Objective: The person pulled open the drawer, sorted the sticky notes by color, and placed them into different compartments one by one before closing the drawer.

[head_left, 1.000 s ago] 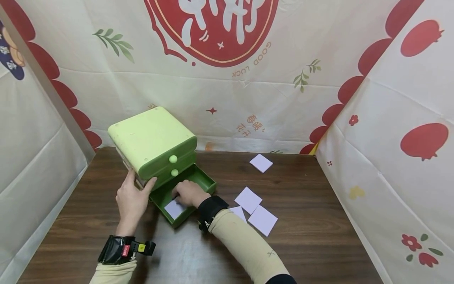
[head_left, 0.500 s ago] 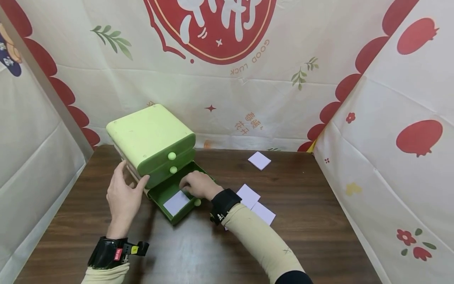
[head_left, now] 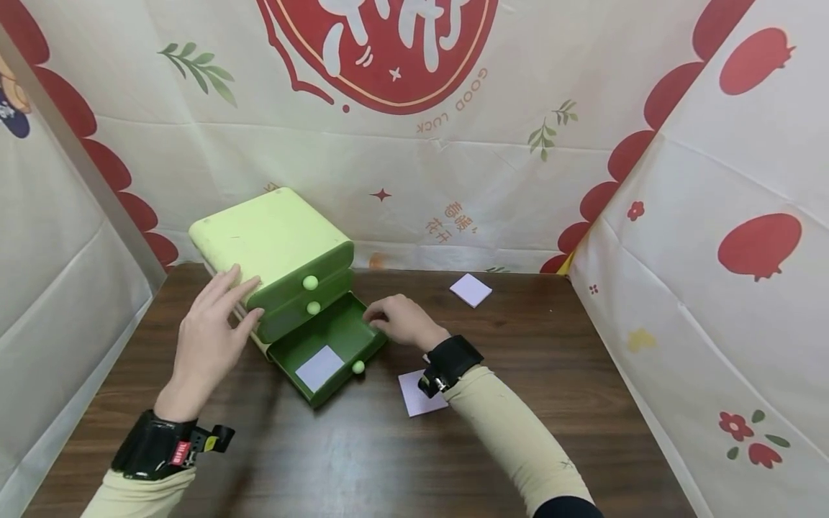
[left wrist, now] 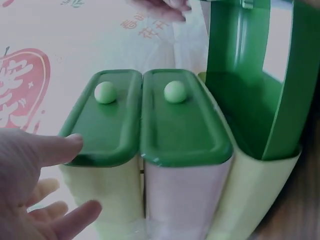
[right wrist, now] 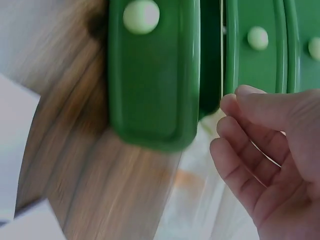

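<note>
A small green drawer box [head_left: 272, 234] stands on the table with its bottom drawer [head_left: 343, 324] pulled out. A pale purple paper square [head_left: 320, 367] lies flat inside that drawer. My left hand [head_left: 210, 334] is at the box's left side, fingers spread, thumb near the front corner; in the left wrist view the thumb overlaps the top drawer front [left wrist: 117, 125]. Over the open drawer's right back corner hovers my right hand [head_left: 404, 321], fingers loosely bent. The right wrist view shows nothing between those fingers [right wrist: 235, 172].
One paper square [head_left: 470, 290] lies near the table's back edge. Another paper square [head_left: 417, 396] lies partly under the right wristband [head_left: 453, 360], whose arm hides the area behind it. Printed cloth [head_left: 414, 173] hangs along the table's back and sides.
My right hand has lifted out of the drawer and moved right, leaving the paper square inside. My left hand has shifted left and loosened from the box's side.
</note>
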The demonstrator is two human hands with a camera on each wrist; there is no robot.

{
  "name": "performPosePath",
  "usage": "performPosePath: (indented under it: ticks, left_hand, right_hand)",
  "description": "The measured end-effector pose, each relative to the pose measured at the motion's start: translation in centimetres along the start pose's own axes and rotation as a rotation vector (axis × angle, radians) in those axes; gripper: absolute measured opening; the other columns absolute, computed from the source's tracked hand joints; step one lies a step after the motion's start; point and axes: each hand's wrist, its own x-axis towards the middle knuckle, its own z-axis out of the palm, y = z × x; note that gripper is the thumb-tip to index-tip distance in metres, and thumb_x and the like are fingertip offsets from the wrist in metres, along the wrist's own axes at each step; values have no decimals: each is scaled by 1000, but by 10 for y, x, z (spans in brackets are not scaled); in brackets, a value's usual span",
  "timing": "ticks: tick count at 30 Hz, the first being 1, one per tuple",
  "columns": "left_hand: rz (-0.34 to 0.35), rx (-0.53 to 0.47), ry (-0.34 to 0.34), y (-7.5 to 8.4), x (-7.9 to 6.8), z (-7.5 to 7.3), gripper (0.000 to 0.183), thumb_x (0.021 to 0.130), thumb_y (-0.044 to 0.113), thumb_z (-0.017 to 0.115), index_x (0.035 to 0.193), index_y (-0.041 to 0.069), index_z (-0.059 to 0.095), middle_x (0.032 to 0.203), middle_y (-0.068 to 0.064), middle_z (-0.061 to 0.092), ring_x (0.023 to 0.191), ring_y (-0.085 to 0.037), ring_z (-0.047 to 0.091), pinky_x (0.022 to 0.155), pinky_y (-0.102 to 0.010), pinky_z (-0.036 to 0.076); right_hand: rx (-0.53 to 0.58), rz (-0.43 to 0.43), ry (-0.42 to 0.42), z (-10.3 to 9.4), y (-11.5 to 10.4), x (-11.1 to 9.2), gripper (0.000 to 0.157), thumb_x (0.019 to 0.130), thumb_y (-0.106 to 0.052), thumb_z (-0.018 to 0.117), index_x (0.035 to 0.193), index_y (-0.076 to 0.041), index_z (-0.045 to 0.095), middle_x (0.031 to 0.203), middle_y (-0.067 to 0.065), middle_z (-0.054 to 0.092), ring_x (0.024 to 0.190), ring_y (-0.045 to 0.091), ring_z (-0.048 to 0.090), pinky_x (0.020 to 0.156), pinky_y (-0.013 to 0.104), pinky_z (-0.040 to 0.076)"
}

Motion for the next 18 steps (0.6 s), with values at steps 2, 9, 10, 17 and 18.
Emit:
performPosePath:
  ticks: [2,9,10,17,18]
  left_hand:
    - [51,24,-58,0,5,-5,50,78,3,79,126,9,66,142,-18,55,135,-39,46,95,-61,43]
    - [145,79,-210,-1,22,-19,48,77,5,79,124,9,67,136,-20,59,129,-41,51,91,-60,45]
    - [155,84,-229,-1,25,-21,48,77,6,79,124,9,67,136,-20,58,130,-42,51,90,-60,46]
    - [179,133,-381,2,41,-30,48,80,11,78,126,8,65,137,-25,55,128,-48,50,85,-59,48]
    - [178,138,-396,2,43,-31,48,80,12,78,126,8,65,137,-26,55,127,-48,50,83,-59,49]
  right_hand:
    - [17,23,14,-4,9,-5,18,95,-15,63,110,-13,74,103,-2,74,93,10,67,83,29,52]
    - [29,148,41,-10,49,-27,16,92,-13,66,106,-11,74,100,1,74,92,14,67,82,33,52]
    - [14,179,33,-10,54,-30,17,92,-13,67,107,-11,74,101,2,74,94,15,67,83,34,52]
    - [-175,441,-121,-2,83,-51,27,85,-24,75,107,-10,68,104,6,70,94,24,65,80,44,51]
    - [-198,473,-139,-1,84,-53,30,83,-25,77,107,-9,67,105,8,70,95,26,65,81,46,51]
